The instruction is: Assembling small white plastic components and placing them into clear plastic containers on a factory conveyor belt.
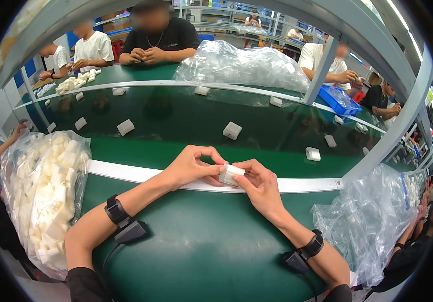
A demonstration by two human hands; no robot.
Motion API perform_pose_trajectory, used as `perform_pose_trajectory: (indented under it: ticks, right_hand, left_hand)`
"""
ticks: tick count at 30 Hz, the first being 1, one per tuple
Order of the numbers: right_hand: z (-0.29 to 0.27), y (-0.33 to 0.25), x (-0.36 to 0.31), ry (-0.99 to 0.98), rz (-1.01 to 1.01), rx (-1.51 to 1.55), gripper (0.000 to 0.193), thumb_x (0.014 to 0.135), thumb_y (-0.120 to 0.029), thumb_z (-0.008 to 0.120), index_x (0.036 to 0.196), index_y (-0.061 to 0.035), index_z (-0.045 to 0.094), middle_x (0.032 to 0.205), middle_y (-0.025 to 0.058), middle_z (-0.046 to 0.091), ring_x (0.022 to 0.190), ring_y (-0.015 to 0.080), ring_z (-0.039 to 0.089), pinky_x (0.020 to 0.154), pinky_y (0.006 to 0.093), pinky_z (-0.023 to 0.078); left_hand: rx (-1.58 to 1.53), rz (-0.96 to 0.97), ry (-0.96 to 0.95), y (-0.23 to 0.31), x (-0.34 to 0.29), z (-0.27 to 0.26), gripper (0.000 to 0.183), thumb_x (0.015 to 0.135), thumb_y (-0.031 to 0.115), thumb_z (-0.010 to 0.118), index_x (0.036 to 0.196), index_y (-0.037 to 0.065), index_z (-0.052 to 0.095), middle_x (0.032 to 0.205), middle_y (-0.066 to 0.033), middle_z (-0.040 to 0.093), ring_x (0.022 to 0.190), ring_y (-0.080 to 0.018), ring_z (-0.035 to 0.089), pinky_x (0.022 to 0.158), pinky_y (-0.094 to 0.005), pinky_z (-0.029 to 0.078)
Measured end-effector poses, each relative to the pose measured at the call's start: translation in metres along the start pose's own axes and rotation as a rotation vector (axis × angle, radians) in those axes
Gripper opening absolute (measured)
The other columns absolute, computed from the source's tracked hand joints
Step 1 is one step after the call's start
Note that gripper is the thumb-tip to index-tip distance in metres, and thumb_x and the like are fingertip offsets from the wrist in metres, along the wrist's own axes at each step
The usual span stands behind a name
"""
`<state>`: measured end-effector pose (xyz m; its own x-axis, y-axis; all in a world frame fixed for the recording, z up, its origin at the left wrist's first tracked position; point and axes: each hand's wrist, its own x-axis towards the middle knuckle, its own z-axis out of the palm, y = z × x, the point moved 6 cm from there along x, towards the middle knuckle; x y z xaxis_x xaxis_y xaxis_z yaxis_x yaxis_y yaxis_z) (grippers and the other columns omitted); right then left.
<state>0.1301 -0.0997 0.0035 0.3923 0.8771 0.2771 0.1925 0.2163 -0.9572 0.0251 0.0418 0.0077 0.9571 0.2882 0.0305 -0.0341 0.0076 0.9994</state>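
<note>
A small white block-shaped plastic piece (232,174) is held up between my two hands, above the white rail (121,171) at the edge of the green belt. My left hand (194,166) pinches its left side between thumb and fingers. On the opposite side, my right hand (259,184) grips it with the thumb across the front. Similar white pieces lie spaced out on the belt, one (232,130) just beyond my hands and another (313,153) farther right. Fine details of the held piece are too small to make out.
At my left stands a clear bag (45,196) full of white pieces; a crumpled clear bag (362,221) lies at my right. Across the belt (166,118) are a large filled bag (241,65), a blue tray (339,99) and several seated people. Grey metal posts (402,116) frame the line.
</note>
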Motion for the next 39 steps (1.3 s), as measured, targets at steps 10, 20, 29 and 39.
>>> perform_pose_trajectory:
  ticks: [10,20,29,39]
  right_hand:
    - [0.001,-0.001,0.008,0.068,-0.045,-0.106,0.026,0.097,-0.012,0.064,0.116,0.0047,0.062,0.108,0.0117,0.069,0.096,0.0147,0.067,0.086,0.0293,0.055]
    - [0.000,-0.002,0.005,0.070,0.033,0.182,0.036,0.095,-0.007,0.064,0.127,0.0050,0.052,0.116,0.0136,0.062,0.100,0.0168,0.065,0.082,0.0289,0.056]
    - [-0.007,0.001,0.009,0.107,-0.034,0.076,0.026,0.095,-0.009,0.066,0.117,0.0023,0.059,0.109,0.0088,0.060,0.092,0.0124,0.061,0.075,0.0265,0.055]
    - [-0.010,0.004,0.003,0.139,-0.050,0.021,0.028,0.094,-0.014,0.069,0.115,0.0031,0.061,0.097,0.0098,0.064,0.075,0.0104,0.063,0.066,0.0241,0.053]
  left_hand:
    - [-0.015,-0.031,0.050,-0.005,0.006,0.002,0.021,0.090,0.007,0.072,0.106,-0.003,0.062,0.109,-0.0101,0.062,0.089,-0.0184,0.070,0.084,-0.0282,0.061]
    - [-0.141,0.360,0.148,0.006,0.000,0.002,0.026,0.090,0.005,0.071,0.114,-0.002,0.062,0.108,-0.0092,0.065,0.097,-0.0172,0.067,0.091,-0.0324,0.057]
    - [-0.010,0.139,0.130,0.004,0.001,0.003,0.021,0.091,0.004,0.069,0.109,-0.005,0.064,0.107,-0.0110,0.067,0.089,-0.0181,0.070,0.068,-0.0287,0.060]
    - [-0.001,0.159,0.117,0.003,0.000,0.004,0.016,0.092,0.003,0.066,0.104,-0.009,0.067,0.113,-0.0131,0.060,0.085,-0.0256,0.073,0.072,-0.0308,0.063]
